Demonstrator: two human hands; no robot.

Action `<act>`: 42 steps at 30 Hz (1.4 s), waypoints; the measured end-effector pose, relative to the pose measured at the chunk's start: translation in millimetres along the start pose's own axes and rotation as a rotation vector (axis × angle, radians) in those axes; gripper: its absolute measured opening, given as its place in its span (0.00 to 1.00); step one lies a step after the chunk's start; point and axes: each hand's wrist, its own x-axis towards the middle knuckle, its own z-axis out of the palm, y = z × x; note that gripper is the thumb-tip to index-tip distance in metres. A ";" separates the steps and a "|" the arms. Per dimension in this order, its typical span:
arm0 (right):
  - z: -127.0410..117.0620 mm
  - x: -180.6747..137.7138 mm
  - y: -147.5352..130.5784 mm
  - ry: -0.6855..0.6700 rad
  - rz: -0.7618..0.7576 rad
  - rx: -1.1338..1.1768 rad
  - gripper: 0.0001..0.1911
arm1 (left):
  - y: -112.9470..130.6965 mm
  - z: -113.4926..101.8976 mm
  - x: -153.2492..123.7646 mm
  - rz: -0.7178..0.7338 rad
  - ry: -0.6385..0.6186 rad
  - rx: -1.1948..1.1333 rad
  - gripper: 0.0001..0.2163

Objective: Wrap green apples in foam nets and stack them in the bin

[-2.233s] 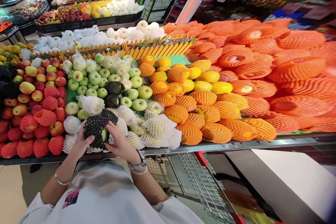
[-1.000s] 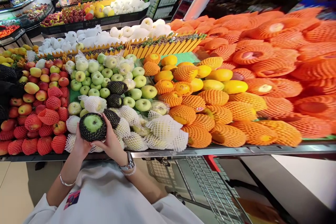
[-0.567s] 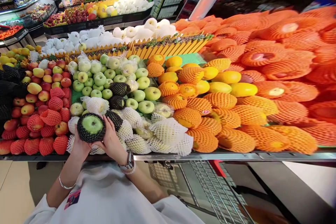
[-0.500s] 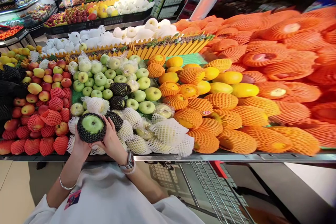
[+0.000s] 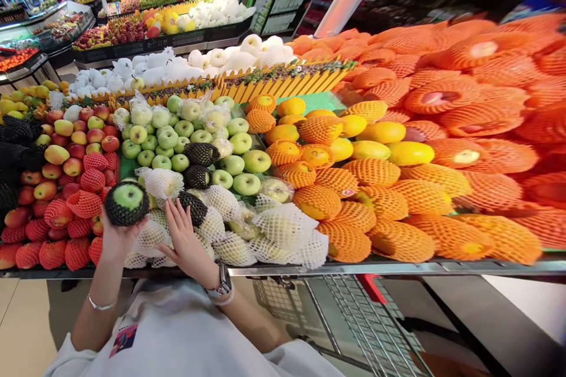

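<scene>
My left hand (image 5: 115,237) is closed round a green apple in a black foam net (image 5: 127,202), held up over the front of the fruit display. My right hand (image 5: 184,238) has its fingers stretched out, resting on white-netted fruit (image 5: 219,225) beside another black-netted apple (image 5: 194,207). It holds nothing. Loose green apples (image 5: 201,144) lie just behind both hands.
Red apples (image 5: 62,182), some in red nets, fill the left bin. Orange-netted citrus (image 5: 354,188) and large orange-netted fruit (image 5: 477,106) spread to the right. A yellow fence divider (image 5: 274,79) runs behind. A wire shopping cart (image 5: 345,318) stands below the shelf edge (image 5: 398,266).
My right hand let go of the black-netted apple and opened onto the white-netted fruit. My left hand carried the apple to the left and slightly up.
</scene>
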 end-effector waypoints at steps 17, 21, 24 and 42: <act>-11.2 -24.1 33.5 0.119 0.164 0.194 0.26 | 60.0 0.5 202.8 0.701 -0.005 1.049 0.21; -7.1 -25.0 35.6 0.126 0.180 0.194 0.24 | 49.7 -5.9 201.1 0.779 -0.006 1.234 0.23; -6.0 -25.7 36.1 0.136 0.182 0.189 0.23 | 45.0 -7.9 196.5 0.798 -0.006 1.336 0.25; -1.6 -29.7 41.6 0.117 0.157 0.170 0.21 | 80.1 7.2 205.5 0.741 0.110 2.018 0.19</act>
